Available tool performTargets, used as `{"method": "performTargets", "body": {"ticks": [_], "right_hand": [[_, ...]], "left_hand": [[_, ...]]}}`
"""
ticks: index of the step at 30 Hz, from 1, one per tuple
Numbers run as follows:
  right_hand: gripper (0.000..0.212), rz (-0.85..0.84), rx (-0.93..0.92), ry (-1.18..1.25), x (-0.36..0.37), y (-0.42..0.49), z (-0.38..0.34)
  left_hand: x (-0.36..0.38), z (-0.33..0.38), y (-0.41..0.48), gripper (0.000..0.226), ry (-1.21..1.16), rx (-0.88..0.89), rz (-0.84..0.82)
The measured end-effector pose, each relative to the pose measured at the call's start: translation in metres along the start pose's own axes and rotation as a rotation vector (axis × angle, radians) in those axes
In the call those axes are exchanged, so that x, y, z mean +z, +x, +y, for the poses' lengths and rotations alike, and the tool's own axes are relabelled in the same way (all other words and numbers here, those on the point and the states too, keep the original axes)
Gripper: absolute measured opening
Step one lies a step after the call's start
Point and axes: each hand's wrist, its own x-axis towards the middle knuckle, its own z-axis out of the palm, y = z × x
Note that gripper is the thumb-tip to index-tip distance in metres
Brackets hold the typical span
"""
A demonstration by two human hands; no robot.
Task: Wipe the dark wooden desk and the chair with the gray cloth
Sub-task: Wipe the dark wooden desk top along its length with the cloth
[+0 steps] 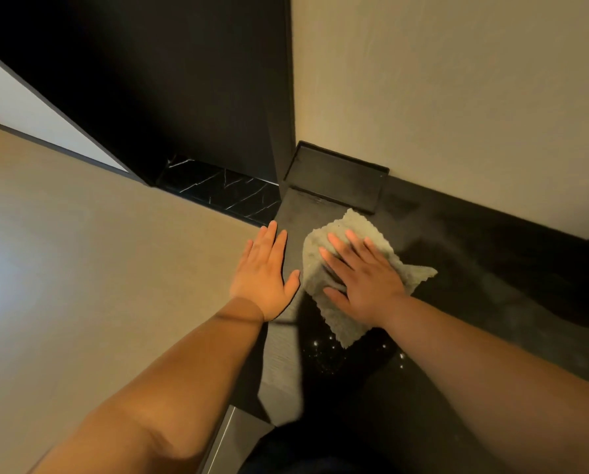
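1. The rumpled gray cloth (342, 321) lies on the dark wooden surface (474, 268) near its far left corner. It is only pinned under a flat palm, not gripped. A fast stroke could let it bunch up or slip out, and the hand would then skid on bare wood and leave streaks.
2. The flat black rectangular tray (334, 181) sits in the corner just beyond the cloth. A forward push could knock it against the wall, or skirt it and leave the strip beside it unwiped.
3. Bright specks dot the surface at the cloth's near edge. Whether they are droplets or grit cannot be told, and a careless pass might smear them.
4. The right hand (365, 278) presses down on the cloth with its fingers straight and slightly spread, curled round nothing.
5. The left hand (264, 268) lies flat on the tan panel (115, 251) at its edge. Its fingers are extended, its thumb is splayed toward the cloth, and it holds nothing. It probably serves as a brace.
6. The chair is not in view, so that part of the job looks undone.
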Motion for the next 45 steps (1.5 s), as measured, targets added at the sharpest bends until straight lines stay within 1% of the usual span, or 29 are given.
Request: {"method": "performTargets", "body": {"ticks": [3, 5, 7, 10, 12, 14, 17, 20, 27, 31, 35, 38, 41, 45], "right_hand": [[0.081, 0.023, 0.161, 0.045, -0.008, 0.021, 0.005], [0.083, 0.038, 0.215, 0.026, -0.008, 0.030, 0.003], [0.080, 0.034, 0.188, 0.026, -0.006, 0.028, 0.001], [0.072, -0.026, 0.059, 0.042, 0.000, 0.007, 0.001], [0.071, -0.050, -0.018, 0.028, 0.004, -0.005, 0.011], [0.071, -0.056, -0.052, 0.013, 0.001, -0.008, 0.027], [0.075, -0.034, 0.052, 0.024, -0.006, 0.000, 0.041], [0.079, -0.029, 0.137, 0.014, -0.004, 0.012, 0.033], [0.081, -0.032, 0.062, 0.053, -0.026, 0.058, -0.002], [0.081, -0.005, 0.013, 0.054, -0.019, 0.035, 0.014], [0.084, -0.013, 0.034, 0.015, -0.012, 0.020, 0.028], [0.087, -0.006, 0.028, 0.007, -0.014, 0.035, 0.020], [0.091, -0.011, -0.044, -0.007, -0.022, 0.065, 0.009], [0.090, -0.017, -0.089, -0.014, -0.029, 0.092, -0.003]], "left_hand": [[0.000, 0.000, 0.000, 0.084, -0.032, 0.001, 0.012], [0.001, 0.000, -0.001, 0.083, -0.041, -0.008, 0.023], [0.001, 0.000, 0.001, 0.083, -0.035, -0.012, 0.018], [0.001, -0.002, 0.001, 0.083, -0.041, -0.011, 0.006], [0.001, -0.002, 0.001, 0.083, -0.045, -0.012, 0.006], [0.001, -0.001, 0.001, 0.084, -0.035, -0.018, 0.004], [0.000, 0.000, 0.002, 0.085, -0.024, -0.026, -0.010], [0.000, 0.000, 0.003, 0.085, -0.007, -0.036, -0.019], [0.001, -0.001, 0.002, 0.084, -0.023, -0.030, -0.014], [-0.001, 0.000, 0.001, 0.087, -0.033, -0.067, -0.016], [-0.003, 0.001, 0.001, 0.089, -0.046, -0.075, -0.035], [-0.002, 0.000, 0.002, 0.091, -0.038, -0.076, -0.021], [0.001, -0.001, 0.001, 0.095, -0.054, -0.077, 0.000], [0.002, -0.001, 0.000, 0.097, -0.071, -0.077, 0.032]]}}
